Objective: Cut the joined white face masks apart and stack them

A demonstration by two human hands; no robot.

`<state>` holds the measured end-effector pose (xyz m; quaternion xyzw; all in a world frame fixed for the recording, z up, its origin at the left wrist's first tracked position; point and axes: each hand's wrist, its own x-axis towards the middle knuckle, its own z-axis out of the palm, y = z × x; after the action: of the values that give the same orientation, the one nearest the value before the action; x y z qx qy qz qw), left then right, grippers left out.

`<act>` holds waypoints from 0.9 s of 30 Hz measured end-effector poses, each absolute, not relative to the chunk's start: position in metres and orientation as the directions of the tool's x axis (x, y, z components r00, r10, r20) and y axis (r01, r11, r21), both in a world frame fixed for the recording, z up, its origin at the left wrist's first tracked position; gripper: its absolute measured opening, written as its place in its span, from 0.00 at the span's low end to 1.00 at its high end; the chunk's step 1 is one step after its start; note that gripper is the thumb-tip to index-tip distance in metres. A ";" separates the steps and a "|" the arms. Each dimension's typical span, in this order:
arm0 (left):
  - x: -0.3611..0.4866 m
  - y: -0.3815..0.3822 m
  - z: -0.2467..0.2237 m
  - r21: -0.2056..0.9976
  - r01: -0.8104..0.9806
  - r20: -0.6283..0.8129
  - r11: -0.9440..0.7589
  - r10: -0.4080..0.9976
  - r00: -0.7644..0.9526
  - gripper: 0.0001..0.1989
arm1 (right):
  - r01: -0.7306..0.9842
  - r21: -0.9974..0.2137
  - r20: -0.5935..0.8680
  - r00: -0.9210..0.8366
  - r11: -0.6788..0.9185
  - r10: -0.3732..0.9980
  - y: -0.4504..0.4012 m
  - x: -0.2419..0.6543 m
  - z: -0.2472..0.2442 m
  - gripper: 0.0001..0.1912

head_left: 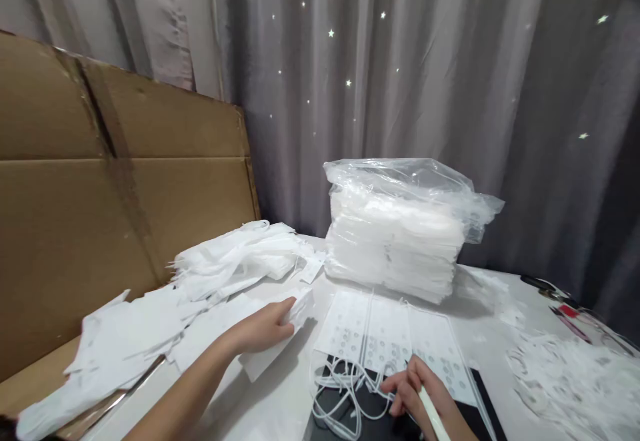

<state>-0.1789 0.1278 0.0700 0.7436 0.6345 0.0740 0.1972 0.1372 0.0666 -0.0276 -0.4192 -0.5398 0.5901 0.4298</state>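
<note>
My left hand is closed on a folded white sheet, thin like paper or non-woven cloth, held above the table left of centre. My right hand is closed around a slim white pen-like tool; its exact kind I cannot tell. Beside the right fingers, white cords lie looped on a black board. Behind them, white sheets with rows of printed round marks lie flat, partly over the board, with thin cords across them.
Loose white sheets and a crumpled white pile lie left, before a tall cardboard box. A plastic-wrapped white stack stands behind. On the right are a heap of white scraps or cords and scissors. Grey curtains hang behind.
</note>
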 end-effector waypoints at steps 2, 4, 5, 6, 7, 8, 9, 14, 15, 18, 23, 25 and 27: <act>-0.189 0.135 0.052 0.380 0.923 -0.156 -0.057 0.980 0.125 0.27 | -0.042 -0.993 -0.091 -0.309 -0.109 0.947 0.068 0.136 -0.029 0.28; -0.193 0.139 0.038 0.379 0.925 -0.158 -0.033 0.982 0.099 0.26 | -0.032 -0.992 -0.102 -0.339 -0.119 0.935 0.069 0.136 -0.031 0.28; -0.194 0.140 0.033 0.376 0.926 -0.157 -0.024 0.984 0.089 0.26 | -0.027 -0.992 -0.106 -0.351 -0.124 0.930 0.070 0.136 -0.032 0.28; -0.194 0.140 0.029 0.370 0.929 -0.157 -0.018 0.984 0.081 0.25 | -0.025 -0.992 -0.109 -0.359 -0.127 0.927 0.070 0.136 -0.033 0.28; -0.194 0.141 0.027 0.360 0.933 -0.158 -0.013 0.985 0.075 0.24 | -0.029 -0.992 -0.106 -0.360 -0.124 0.927 0.070 0.136 -0.033 0.27; -0.193 0.141 0.027 0.346 0.938 -0.161 -0.010 0.985 0.069 0.22 | -0.032 -0.992 -0.099 -0.360 -0.119 0.928 0.070 0.137 -0.033 0.27; -0.193 0.142 0.027 0.328 0.945 -0.167 -0.004 0.984 0.062 0.21 | -0.034 -0.993 -0.089 -0.362 -0.109 0.928 0.070 0.138 -0.032 0.27; -0.193 0.150 0.034 0.192 0.979 -0.261 0.068 0.965 -0.016 0.16 | 0.041 -0.999 -0.011 -0.403 0.006 0.915 0.070 0.141 -0.037 0.22; -0.193 0.153 0.037 0.162 0.983 -0.288 0.085 0.957 -0.035 0.15 | 0.052 -0.998 0.014 -0.404 0.038 0.915 0.070 0.141 -0.039 0.21; -0.193 0.165 0.043 0.086 0.990 -0.357 0.108 0.931 -0.070 0.15 | 0.038 -0.994 0.074 -0.405 0.098 0.911 0.072 0.144 -0.043 0.22; -0.187 0.180 0.062 0.048 0.998 -0.326 0.048 0.945 -0.030 0.13 | -0.045 -0.992 0.126 -0.425 0.118 0.897 0.078 0.150 -0.041 0.24; -0.173 0.181 0.072 0.089 0.995 -0.223 -0.041 0.973 0.060 0.13 | -0.039 -0.992 0.123 -0.432 0.118 0.893 0.079 0.151 -0.041 0.23; -0.151 0.180 0.078 0.157 0.970 -0.094 -0.183 0.975 0.199 0.16 | -0.032 -0.993 0.117 -0.426 0.114 0.897 0.079 0.150 -0.041 0.23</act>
<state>-0.1506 0.1798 0.0781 0.7689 0.6327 0.0138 0.0910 0.1503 0.0791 -0.0409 -0.3462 -0.6247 0.5682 0.4086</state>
